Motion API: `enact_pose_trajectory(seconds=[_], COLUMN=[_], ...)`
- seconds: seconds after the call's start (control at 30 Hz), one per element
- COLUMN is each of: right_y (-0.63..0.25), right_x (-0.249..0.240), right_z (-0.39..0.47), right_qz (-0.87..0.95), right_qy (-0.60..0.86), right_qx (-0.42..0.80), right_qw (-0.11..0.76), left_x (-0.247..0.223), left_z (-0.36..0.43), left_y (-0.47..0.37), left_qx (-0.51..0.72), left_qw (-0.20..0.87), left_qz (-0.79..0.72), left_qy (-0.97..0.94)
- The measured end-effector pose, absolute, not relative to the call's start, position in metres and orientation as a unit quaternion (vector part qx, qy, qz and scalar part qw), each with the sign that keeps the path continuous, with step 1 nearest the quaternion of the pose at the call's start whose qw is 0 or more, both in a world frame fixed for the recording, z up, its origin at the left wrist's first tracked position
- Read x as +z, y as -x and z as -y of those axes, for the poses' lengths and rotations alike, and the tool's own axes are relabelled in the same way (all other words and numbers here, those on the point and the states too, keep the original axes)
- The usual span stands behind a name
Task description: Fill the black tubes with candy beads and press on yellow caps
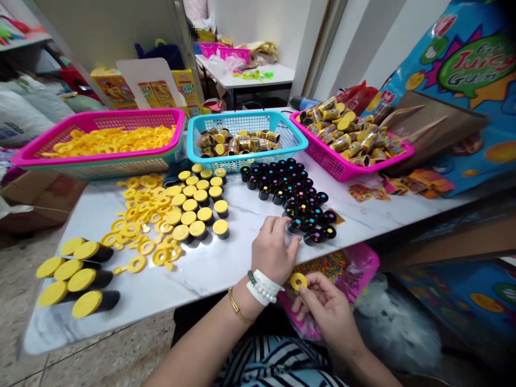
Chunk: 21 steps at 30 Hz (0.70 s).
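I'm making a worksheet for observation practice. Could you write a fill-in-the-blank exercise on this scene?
1. The right hand holds a ring-shaped piece coloured ____.
2. The left hand is beside small cups coloured ____.
3. The beaded bracelet is on the ____ wrist.
4. The turquoise basket stands between two baskets coloured ____.

Missing words: yellow; black; left; pink.

Marbled table [237, 269]: three baskets [245, 161], yellow rings [131, 214], black cups [278, 198].
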State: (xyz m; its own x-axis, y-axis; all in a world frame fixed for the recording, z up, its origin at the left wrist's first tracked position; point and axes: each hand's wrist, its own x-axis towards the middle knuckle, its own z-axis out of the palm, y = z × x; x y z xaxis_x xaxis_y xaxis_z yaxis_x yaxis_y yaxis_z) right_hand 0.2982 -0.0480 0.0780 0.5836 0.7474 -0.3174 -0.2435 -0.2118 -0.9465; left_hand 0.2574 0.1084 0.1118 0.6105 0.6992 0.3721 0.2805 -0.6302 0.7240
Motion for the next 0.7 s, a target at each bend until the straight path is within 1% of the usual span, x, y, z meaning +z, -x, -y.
enact_pose_trajectory(seconds=[0.1, 0.27, 0.4, 0.57, 0.7], right_y=[-0.298, -0.302, -0.306, -0.302, -0.295], right_x=[0.074, 0.084, 0.100, 0.116, 0.126], right_z=[0.050, 0.049, 0.041, 0.009, -0.025], right_qz=[0.204, 0.322, 0.358, 0.384, 0.377], right_qy=[0.665, 0.690, 0.676, 0.646, 0.637], right_qx=[0.409, 0.336, 0.314, 0.303, 0.349], right_qw=[0.590, 0.554, 0.562, 0.586, 0.575], left_x=[0.110, 0.114, 0.121, 0.121, 0.112], left_z=[-0.107, -0.108, -0.113, -0.116, -0.114], left_y=[-0.273, -0.276, -0.233, -0.165, -0.151], left_qx=[0.307, 0.306, 0.334, 0.293, 0.321], left_qw=[0.296, 0.283, 0.277, 0.281, 0.307], left_qz=[-0.324, -0.339, -0.319, -0.362, -0.331], left_qy=[-0.845, -0.844, -0.843, -0.839, -0.833])
